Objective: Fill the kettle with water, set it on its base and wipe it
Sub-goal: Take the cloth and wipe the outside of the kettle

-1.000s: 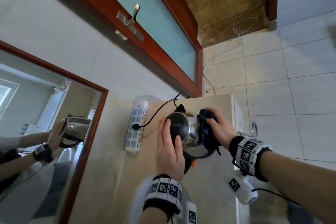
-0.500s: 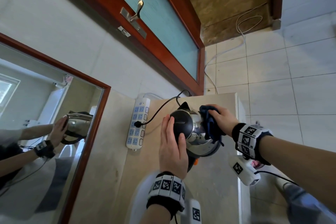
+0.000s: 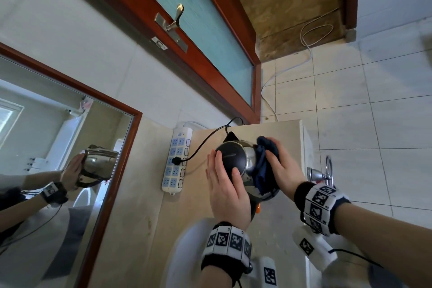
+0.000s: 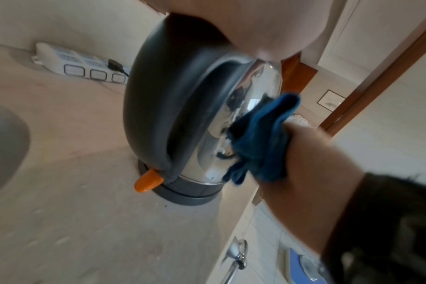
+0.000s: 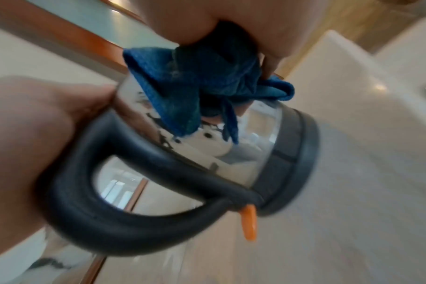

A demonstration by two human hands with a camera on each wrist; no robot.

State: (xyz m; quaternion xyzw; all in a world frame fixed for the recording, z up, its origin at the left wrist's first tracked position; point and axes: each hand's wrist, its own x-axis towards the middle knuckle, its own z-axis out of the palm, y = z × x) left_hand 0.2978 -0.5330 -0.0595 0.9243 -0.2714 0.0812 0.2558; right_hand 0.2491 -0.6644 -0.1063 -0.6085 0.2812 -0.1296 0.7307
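A steel kettle (image 3: 230,159) with a black lid and handle stands on its dark round base (image 4: 190,196) on the beige counter (image 3: 145,206). My left hand (image 3: 224,189) lies flat on the lid and the top of the handle, fingers straight. My right hand (image 3: 282,170) grips a bunched dark blue cloth (image 3: 264,163) and presses it against the kettle's right side. The left wrist view shows the cloth (image 4: 263,138) on the shiny wall (image 4: 260,80). In the right wrist view the cloth (image 5: 195,86) hangs over the steel body (image 5: 243,153), above the orange switch (image 5: 249,222).
A white power strip (image 3: 177,159) lies left of the kettle with the black cord plugged in. A wood-framed mirror (image 3: 58,159) stands along the left. A white basin (image 3: 184,252) is in front. The counter's right edge (image 3: 304,147) drops to a chrome fitting (image 3: 320,173) and tiled floor.
My right hand has rubbed the cloth a short way along the kettle's right side. My left hand has stayed on the lid, and the kettle has not moved.
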